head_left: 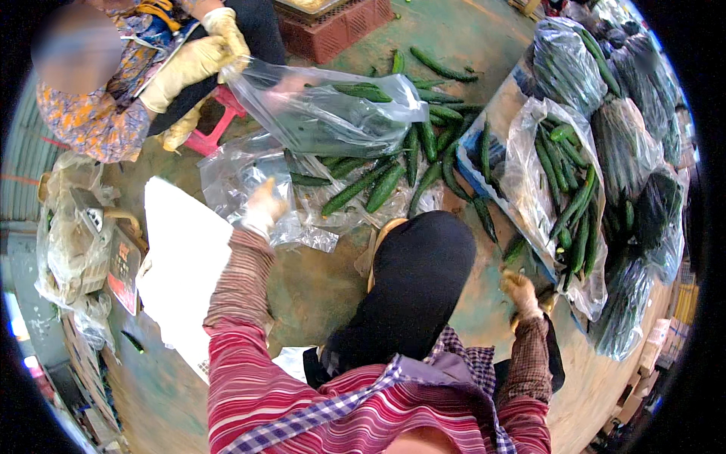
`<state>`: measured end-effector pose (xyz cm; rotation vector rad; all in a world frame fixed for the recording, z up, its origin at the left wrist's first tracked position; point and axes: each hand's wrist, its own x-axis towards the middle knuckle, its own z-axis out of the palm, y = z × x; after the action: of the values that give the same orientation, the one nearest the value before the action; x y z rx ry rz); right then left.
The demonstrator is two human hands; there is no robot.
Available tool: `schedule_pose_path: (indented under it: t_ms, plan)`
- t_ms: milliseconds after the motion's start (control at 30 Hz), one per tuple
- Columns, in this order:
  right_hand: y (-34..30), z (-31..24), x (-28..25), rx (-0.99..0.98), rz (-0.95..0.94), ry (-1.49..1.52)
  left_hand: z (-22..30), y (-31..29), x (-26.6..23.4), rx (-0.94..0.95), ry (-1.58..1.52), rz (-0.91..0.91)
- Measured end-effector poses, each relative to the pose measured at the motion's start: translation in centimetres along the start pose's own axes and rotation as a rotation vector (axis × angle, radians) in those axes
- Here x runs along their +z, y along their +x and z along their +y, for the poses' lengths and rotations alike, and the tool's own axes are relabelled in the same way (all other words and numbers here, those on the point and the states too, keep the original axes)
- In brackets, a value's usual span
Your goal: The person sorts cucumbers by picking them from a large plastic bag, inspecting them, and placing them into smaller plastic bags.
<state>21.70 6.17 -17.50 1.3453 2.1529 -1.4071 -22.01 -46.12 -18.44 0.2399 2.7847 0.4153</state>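
Observation:
My left hand (pixel 265 209), in a pale glove, is over the near edge of a clear plastic bag (pixel 242 170) on the floor. Its fingers look spread, and I see nothing held in them. Just beyond lies a loose pile of dark green cucumbers (pixel 387 188), partly on clear plastic. Away to the right, my right hand (pixel 522 293), also gloved, has its fingers curled in; whatever they may hold is hidden. A single cucumber (pixel 514 248) lies just beyond it, beside an open clear bag (pixel 523 155) packed with cucumbers.
Across from me a person with gloved hands (pixel 193 68) holds a large clear bag (pixel 333 113) over the pile. Filled bags (pixel 628 144) crowd the right side. A red crate (pixel 336 34), pink stool (pixel 219 121) and white board (pixel 181 265) stand or lie around. My knee (pixel 423 265) juts between my hands.

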Motion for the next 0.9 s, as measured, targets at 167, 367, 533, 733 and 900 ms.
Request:
schedule_pose_path:
  t_ms: [167,367,533,733,900]
  plan:
    - [-8.2,1.8,2.6,0.256,-0.108,0.109,0.8,-6.7,8.6,-0.317,0.201,-0.237]
    - [-9.7,2.4,-0.4,0.075,0.127,0.251,-2.9,-1.0,11.1,-0.159,-0.491,-0.148]
    - [-13.1,-11.0,-2.0,-0.358,0.546,0.768,13.9,-5.1,-8.6,0.333,-1.244,-0.257]
    - [-20.0,-24.9,2.9,-0.840,-0.117,0.463,25.2,-12.0,-17.8,0.660,-1.280,-0.231]
    - [-22.8,-28.7,5.1,-0.710,0.005,0.430,34.9,-18.8,-18.0,0.736,-1.164,-0.172]
